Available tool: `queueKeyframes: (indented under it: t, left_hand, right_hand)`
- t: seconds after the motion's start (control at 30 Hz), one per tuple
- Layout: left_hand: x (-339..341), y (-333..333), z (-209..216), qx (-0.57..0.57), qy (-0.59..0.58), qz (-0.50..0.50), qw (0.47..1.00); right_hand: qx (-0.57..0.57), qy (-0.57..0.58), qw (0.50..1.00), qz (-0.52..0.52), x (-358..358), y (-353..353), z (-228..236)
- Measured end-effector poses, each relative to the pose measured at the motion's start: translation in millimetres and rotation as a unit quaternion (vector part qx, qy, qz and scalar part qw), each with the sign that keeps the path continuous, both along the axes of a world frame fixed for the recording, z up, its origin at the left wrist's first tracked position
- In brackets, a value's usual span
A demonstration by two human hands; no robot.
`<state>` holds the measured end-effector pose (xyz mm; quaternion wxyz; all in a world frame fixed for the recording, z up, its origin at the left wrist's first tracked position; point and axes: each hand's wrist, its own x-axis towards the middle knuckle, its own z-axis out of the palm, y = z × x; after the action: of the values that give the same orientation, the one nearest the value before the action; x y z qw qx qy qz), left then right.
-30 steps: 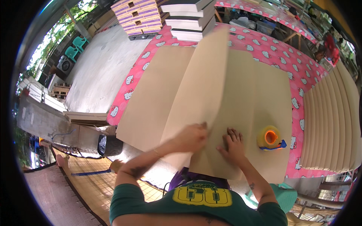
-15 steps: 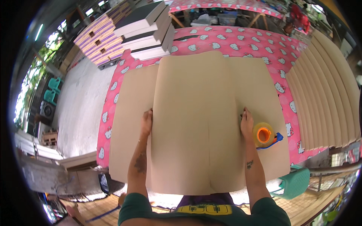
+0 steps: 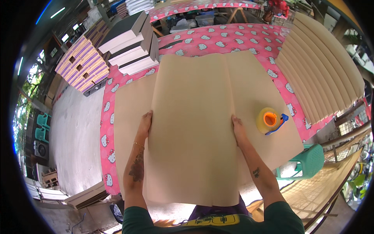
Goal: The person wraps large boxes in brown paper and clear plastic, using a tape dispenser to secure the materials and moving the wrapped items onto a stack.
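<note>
A large sheet of brown kraft paper [image 3: 191, 128] is folded lengthwise, its sides bending round at left and right. My left hand [image 3: 146, 121] grips its left fold, with part of the fingers hidden by the paper. At the right fold, my right hand [image 3: 239, 130] holds the other side at about the same height. Beneath lies a wider, flat brown sheet [image 3: 265, 85], showing on both sides. A roll of clear tape with an orange core in a blue-handled tape dispenser [image 3: 270, 119] rests on it, to the right of my right hand.
A pink patterned cloth covers the table [image 3: 218, 37]. Stacked white-and-black boxes [image 3: 130, 46] stand far left, with a purple-striped stack [image 3: 83, 64] beyond. A pile of folded brown sheets [image 3: 319, 74] is at right. A green plastic stool [image 3: 307, 162] stands by the right table edge.
My right hand has moved inward to the left, and the folded paper is narrower. The right fold now looks sharper. My view has turned slightly, so the surroundings are shifted.
</note>
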<state>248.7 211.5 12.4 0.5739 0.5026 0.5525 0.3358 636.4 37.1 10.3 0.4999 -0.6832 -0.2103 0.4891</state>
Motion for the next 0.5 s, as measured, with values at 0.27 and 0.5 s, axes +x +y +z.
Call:
queueKeyframes:
  t: [0.27, 0.5]
  left_hand:
    - [17, 67, 9, 0.085, 0.145, -0.096, 0.981]
    - [43, 66, -36, 0.250, 0.503, -0.147, 0.814]
  right_hand:
    - [0.036, -0.080, 0.991, -0.105, -79, -50, -35]
    - [-0.006, -0.442, 0.894, -0.076, -104, -60, -56]
